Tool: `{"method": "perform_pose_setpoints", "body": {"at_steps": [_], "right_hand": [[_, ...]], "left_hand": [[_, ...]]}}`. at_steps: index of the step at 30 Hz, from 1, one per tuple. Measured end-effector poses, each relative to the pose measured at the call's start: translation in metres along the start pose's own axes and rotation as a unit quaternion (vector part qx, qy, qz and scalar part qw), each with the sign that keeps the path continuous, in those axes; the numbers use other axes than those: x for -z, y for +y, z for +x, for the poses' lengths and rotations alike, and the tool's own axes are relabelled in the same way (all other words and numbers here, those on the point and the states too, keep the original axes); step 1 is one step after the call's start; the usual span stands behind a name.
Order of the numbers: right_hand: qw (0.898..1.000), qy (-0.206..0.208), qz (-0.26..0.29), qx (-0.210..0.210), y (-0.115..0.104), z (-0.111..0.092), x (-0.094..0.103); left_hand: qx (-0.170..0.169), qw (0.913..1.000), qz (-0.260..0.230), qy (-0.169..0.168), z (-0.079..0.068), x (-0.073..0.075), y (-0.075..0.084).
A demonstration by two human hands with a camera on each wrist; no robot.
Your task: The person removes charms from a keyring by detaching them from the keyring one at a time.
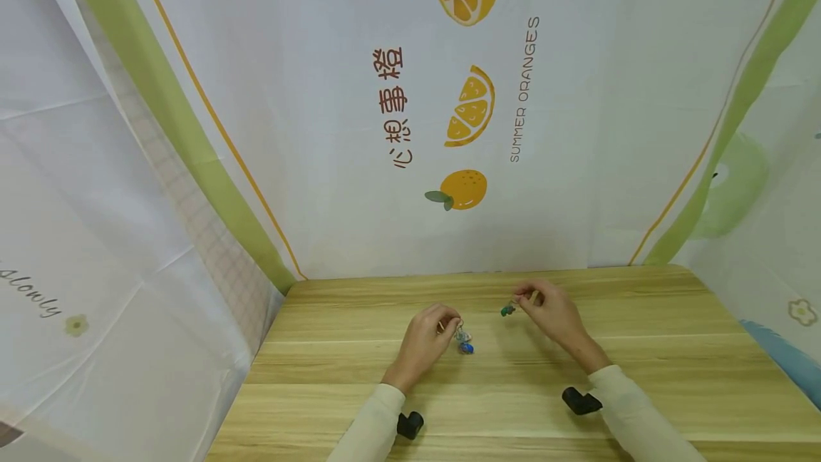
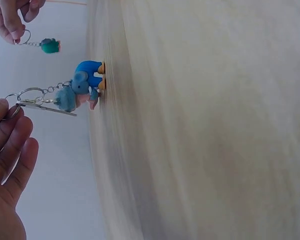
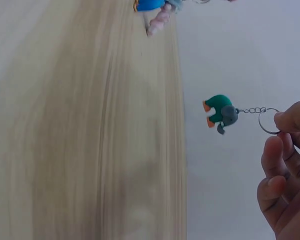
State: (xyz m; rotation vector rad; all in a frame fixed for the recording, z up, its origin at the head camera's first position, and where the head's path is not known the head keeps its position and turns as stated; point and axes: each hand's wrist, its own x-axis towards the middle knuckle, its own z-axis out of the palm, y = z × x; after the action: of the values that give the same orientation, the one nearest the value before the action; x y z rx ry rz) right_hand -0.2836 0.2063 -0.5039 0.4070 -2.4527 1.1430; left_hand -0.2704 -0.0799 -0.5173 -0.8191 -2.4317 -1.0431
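Note:
My left hand pinches metal key rings between thumb and fingers. From them hang a blue elephant keychain with orange feet and a second figure in grey-blue and pink, close against it. A thin flat metal piece also sticks out from these rings. Further right, my right hand pinches the ring of a green elephant keychain, whose grey head joins a short chain. The green elephant dangles over the far part of the table, apart from the left-hand figures.
The wood-grain table lies under both hands. Behind it hangs a white curtain printed with oranges, and another printed cloth covers the left side. Black wrist mounts show at both sleeves.

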Motion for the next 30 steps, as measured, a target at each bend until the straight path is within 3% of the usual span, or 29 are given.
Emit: {"method": "perform_pose_setpoints", "body": {"at_steps": [30], "right_hand": [[0.997, -0.004, -0.059, -0.040, 0.032, -0.001, 0.048]], "left_hand": [[-0.014, 0.9997, 0.009, 0.019, 0.001, 0.011, -0.003]]}}
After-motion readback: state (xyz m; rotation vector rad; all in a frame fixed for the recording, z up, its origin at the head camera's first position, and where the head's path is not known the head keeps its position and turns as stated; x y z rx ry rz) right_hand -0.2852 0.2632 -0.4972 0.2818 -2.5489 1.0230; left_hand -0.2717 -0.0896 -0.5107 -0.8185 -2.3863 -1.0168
